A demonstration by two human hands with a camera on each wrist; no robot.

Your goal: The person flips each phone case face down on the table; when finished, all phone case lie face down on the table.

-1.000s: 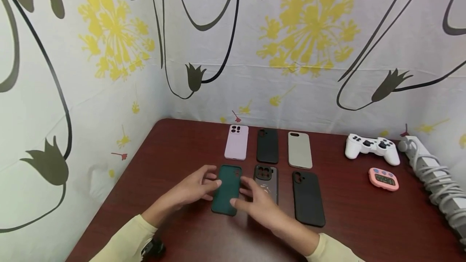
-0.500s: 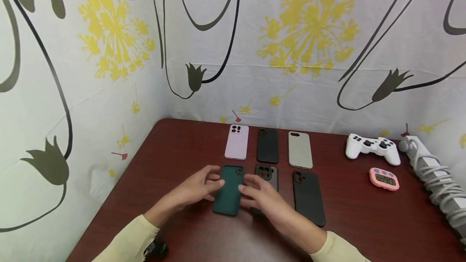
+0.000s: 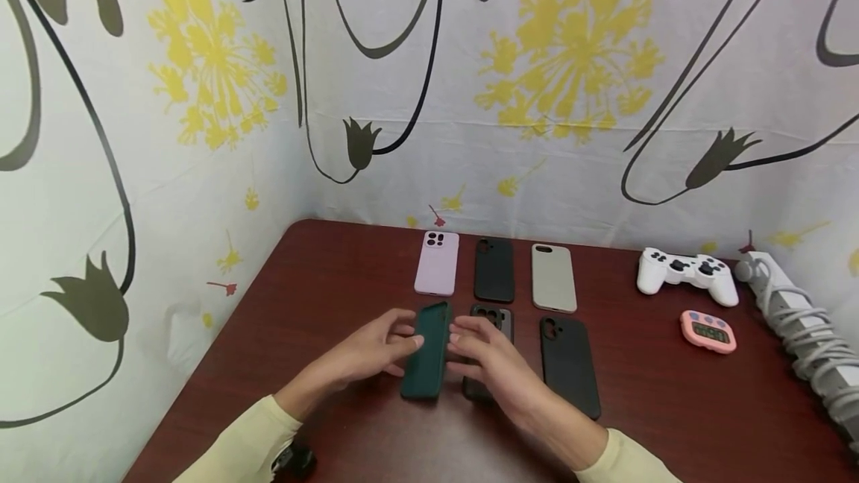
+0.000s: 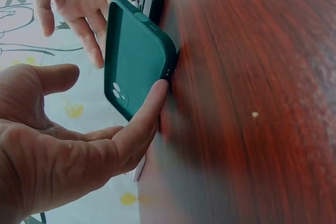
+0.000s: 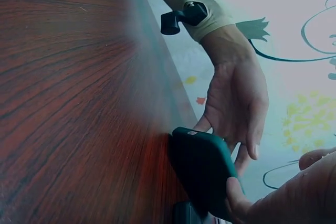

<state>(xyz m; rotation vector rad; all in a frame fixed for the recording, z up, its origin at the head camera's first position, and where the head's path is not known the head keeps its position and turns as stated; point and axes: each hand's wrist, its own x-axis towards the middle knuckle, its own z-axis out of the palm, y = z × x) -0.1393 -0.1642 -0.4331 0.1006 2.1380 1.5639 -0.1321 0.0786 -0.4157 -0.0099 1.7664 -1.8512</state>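
Observation:
A dark green phone case (image 3: 426,356) stands tilted on the table, its right long edge raised and its hollow inside facing left. My left hand (image 3: 376,345) is at its left side; in the left wrist view a fingertip (image 4: 160,87) touches the case's lower edge, with the thumb held apart. My right hand (image 3: 493,360) is along the raised edge, fingers spread, and in the right wrist view one fingertip (image 5: 233,188) rests against that edge. The back of the green case (image 5: 202,163) shows there. Beneath my right hand lies a dark case with a camera ring (image 3: 492,311), partly covered.
Behind lie a lilac case (image 3: 436,267), a black case (image 3: 493,270) and a beige case (image 3: 553,278). Another black case (image 3: 570,367) is right of my right hand. Farther right are a white game controller (image 3: 684,274), a pink timer (image 3: 708,332) and a cord-wrapped power strip (image 3: 798,326).
The green case has shifted slightly right and tipped from nearly flat, its right edge rising. My right thumb has come off its inside, and my left hand has followed a little to the right.

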